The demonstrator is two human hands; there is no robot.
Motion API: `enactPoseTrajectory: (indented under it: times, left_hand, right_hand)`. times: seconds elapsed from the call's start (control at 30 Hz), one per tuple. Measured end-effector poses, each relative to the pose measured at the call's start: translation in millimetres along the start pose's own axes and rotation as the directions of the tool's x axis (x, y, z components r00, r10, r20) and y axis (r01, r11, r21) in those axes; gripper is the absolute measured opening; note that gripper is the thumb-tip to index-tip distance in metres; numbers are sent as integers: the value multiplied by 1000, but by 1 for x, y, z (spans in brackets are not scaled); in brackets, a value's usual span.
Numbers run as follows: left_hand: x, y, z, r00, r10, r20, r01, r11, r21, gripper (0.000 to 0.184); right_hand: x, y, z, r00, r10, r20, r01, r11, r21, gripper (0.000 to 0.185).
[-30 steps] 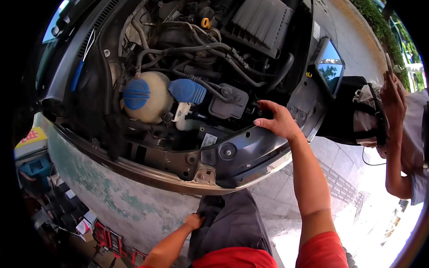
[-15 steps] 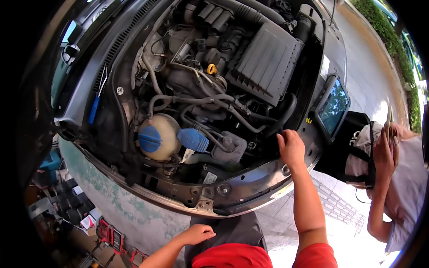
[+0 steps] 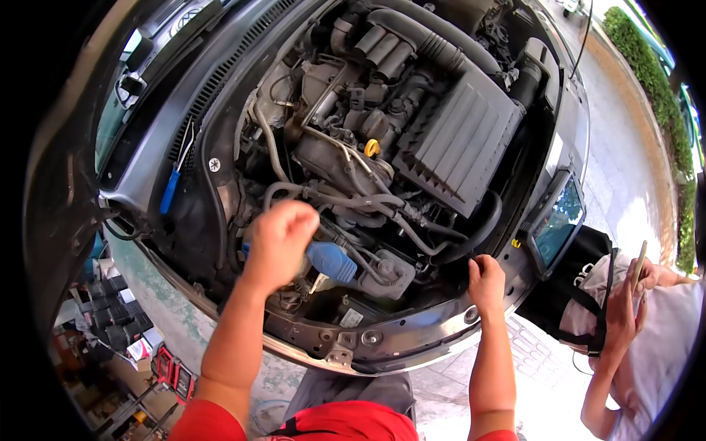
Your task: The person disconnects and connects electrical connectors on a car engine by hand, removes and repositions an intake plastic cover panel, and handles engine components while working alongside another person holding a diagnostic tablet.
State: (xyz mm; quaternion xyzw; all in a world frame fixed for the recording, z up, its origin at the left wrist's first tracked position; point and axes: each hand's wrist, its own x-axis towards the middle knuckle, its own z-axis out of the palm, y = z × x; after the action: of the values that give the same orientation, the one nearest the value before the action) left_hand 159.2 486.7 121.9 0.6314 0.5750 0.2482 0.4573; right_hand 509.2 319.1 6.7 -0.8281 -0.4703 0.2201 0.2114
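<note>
While the left hand (image 3: 283,239) hangs loosely curled just beside the blue ribbed cap (image 3: 334,262) among the engine hoses (image 3: 371,200), I can't tell if it's holding anything. Right hand (image 3: 485,283) has its fingers bunched near the thick black hose (image 3: 491,226), can't tell there either. Blue-handled tool (image 3: 170,192) lies well apart, by the vent slots (image 3: 237,77).

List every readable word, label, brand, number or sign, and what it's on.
No full words or numbers legible.
Round emblem, top left: possibly "VW", but blurred.
White circular mark on black trim: star-like sign.
White label below the blue flip cap: too small.
White carton, lower left: too small.
Tablet screen: reflections, nothing legible.
</note>
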Motion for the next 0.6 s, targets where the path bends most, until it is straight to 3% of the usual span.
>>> enactPoseTrajectory:
  times: [0.1, 0.17, 0.27, 0.3, 0.43, 0.6]
  left_hand:
    - [71, 6, -12, 963, 215, -165, -175, 959, 224, 11]
    - [115, -6, -16, 928, 320, -189, -252, 915, 314, 14]
    - [171, -15, -18, 901, 400, -167, -293, 846, 444, 14]
    - [189, -19, -17, 905, 403, -139, -292, 824, 486, 14]
    - [242, -30, -11, 900, 436, -15, -333, 708, 623, 14]
    - [288, -40, 11, 890, 420, 176, -418, 601, 681, 15]
  right_hand:
    - [13, -26, -1, 993, 115, 31, -119, 985, 127, 16]
    - [32, -58, 3, 996, 85, 40, -90, 985, 150, 16]
    - [76, -109, 18, 985, -171, -19, 172, 972, 160, 16]
    - [94, -128, 22, 962, -269, -38, 272, 951, 145, 16]
    - [165, -200, 36, 937, -350, -4, 347, 927, 144, 17]
    - [241, -260, 70, 889, -452, 64, 453, 891, 2, 16]
